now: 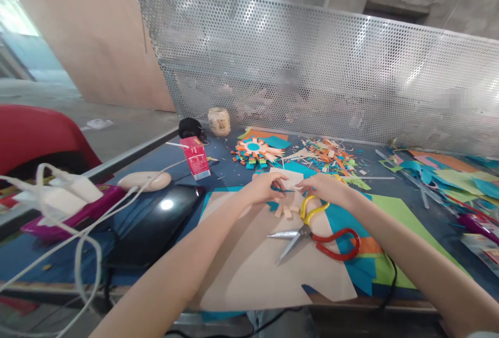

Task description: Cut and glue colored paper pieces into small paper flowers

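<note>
My left hand [265, 187] and my right hand [323, 188] meet over a large beige paper sheet [265, 270], fingers pinched on a small blue paper piece [281, 189] between them. A small beige paper piece [286, 177] lies just behind the fingertips. Several short beige paper strips [285, 211] lie below the hands. Scissors [312, 231] with one yellow and one red handle rest on the sheet, blades pointing left, close under my right wrist.
A paper flower of orange, blue and green strips [255, 151] lies behind the hands, with paper scraps [327, 153] to its right. A red carton [196, 157], a tape roll [219, 121], a black case [156, 223] and white cables [78, 234] are at left. A perforated metal screen [312, 67] closes the back.
</note>
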`<state>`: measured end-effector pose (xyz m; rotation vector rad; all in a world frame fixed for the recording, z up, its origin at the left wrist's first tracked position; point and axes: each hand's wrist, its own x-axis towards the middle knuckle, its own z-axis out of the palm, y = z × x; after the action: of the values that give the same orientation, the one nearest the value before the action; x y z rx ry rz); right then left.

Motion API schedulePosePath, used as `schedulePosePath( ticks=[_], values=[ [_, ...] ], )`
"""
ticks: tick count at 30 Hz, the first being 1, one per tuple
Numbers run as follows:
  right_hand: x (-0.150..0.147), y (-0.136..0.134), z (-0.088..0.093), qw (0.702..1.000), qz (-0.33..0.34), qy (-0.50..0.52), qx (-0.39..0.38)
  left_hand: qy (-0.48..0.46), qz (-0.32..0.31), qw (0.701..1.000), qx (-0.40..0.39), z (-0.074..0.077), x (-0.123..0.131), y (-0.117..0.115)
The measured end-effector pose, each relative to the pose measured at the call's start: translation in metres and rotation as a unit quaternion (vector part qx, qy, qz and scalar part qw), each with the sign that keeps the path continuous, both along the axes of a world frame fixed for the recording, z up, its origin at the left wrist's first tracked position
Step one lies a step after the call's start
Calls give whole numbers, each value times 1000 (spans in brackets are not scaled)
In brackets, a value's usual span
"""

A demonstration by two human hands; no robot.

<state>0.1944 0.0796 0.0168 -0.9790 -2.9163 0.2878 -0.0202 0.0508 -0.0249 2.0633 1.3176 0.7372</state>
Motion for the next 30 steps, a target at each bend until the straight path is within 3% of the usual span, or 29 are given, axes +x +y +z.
schedulePosePath(
  ticks=[12, 23, 30],
  values=[
    [-6, 7, 6, 996, 53, -64, 43, -29, -5, 999, -14, -2, 5, 4],
    [-2, 12, -12, 991, 67, -90, 73, -16, 26, 999, -20, -3, 7, 3],
    [-4, 14, -18, 992, 61, -71, 80, 20, 38, 999, 10, 10, 3, -2]
  ],
)
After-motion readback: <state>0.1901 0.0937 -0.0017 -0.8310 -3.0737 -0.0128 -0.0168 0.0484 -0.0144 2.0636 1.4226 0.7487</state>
